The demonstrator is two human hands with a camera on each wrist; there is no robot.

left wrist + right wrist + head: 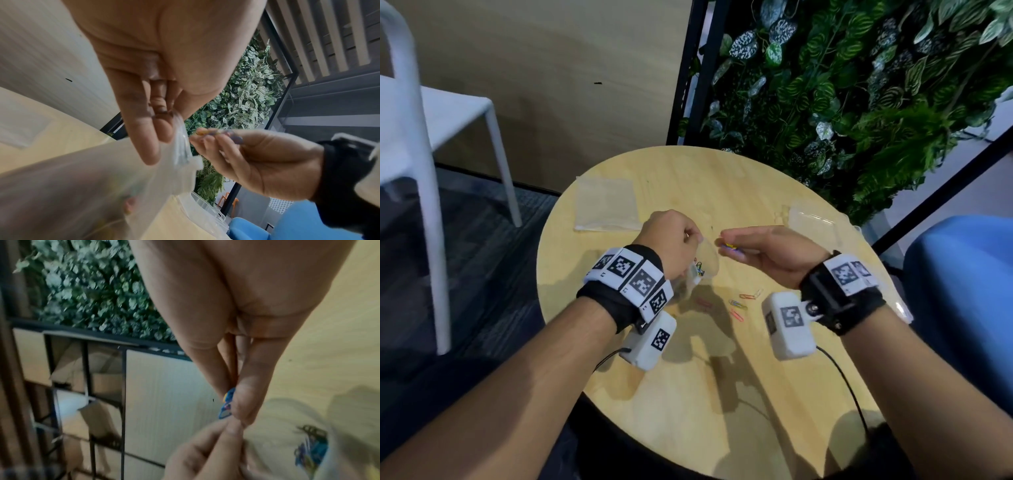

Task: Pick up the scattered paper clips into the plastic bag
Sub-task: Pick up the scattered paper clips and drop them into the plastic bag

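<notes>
A clear plastic bag (pixel 698 270) is held up above the round wooden counter (pixel 688 394) by the left hand (pixel 671 240), whose fingers are curled and pinch the bag's upper edge. In the left wrist view, the bag's rim (pixel 183 146) is seen caught between the left fingertips (pixel 162 129), with the film hanging below them. Several coloured paper clips (pixel 699 268) are seen lying inside the bag. Just to the right of the bag's mouth, the right hand (pixel 767 253) is held level with it, its thumb and fingers closed together on a small bunch of clips (pixel 729 247), yellow and blue among them. In the right wrist view, this bunch (pixel 226 404) is seen pinched at the fingertips, close to the left hand's fingers. On the counter below and to the right of the bag, five loose clips (pixel 738 303) remain scattered, red, orange, white and blue by the look of them. A flat, clear bag (pixel 606 205) lies on the counter beyond the held bag, to its left, and a clear plastic box (pixel 813 226) sits beyond the bag on its right, near the counter's edge. A white chair (pixel 417 137) stands well to the left of the bag, off the counter, and a wall of green leaves (pixel 859 85) rises behind it.
</notes>
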